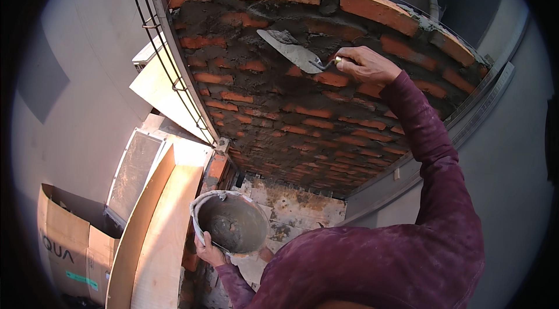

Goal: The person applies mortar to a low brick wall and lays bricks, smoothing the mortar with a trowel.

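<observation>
My right hand is closed round the handle of a trowel, stretched out in front of the upper part of a brick wall. A lump of wet mortar lies on the blade toward its tip. Low on the left, my left hand grips the rim of a bucket smeared with mortar. Grey mortar sits inside the bucket. Much of the wall's joints and faces carry dark mortar, with orange brick showing between. Whether the blade touches the wall, I cannot tell.
Left of the wall stands a vertical post with thin black rebar. Wooden boards and an opened cardboard box are at the lower left. A grey frame edge borders the wall's right side. Stained flooring lies below.
</observation>
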`<action>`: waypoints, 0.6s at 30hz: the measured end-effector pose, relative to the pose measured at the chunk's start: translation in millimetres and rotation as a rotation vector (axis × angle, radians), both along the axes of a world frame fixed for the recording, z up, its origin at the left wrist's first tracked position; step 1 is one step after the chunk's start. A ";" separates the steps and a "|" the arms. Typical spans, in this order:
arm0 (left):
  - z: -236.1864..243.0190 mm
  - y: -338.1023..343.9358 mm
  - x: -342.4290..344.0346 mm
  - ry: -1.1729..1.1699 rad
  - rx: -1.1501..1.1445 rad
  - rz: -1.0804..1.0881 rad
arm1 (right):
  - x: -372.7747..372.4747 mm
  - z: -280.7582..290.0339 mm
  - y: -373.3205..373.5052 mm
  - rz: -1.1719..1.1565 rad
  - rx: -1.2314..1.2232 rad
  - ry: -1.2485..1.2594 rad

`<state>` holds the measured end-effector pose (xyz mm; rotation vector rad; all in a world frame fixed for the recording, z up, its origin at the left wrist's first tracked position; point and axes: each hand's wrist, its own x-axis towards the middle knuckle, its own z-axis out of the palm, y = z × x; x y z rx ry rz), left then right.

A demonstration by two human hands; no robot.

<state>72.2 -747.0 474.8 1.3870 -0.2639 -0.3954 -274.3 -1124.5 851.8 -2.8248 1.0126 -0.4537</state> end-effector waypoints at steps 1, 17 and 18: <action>-0.4 -2.8 -1.9 0.022 -0.013 -0.011 | -11.5 1.5 6.2 -0.003 -0.076 -0.013; -5.8 -24.4 -49.6 -0.044 0.002 -0.061 | -25.7 81.4 46.4 0.411 0.973 -0.012; -9.1 -26.7 -54.7 -0.013 -0.020 -0.069 | -47.9 93.7 27.9 0.178 0.735 -0.072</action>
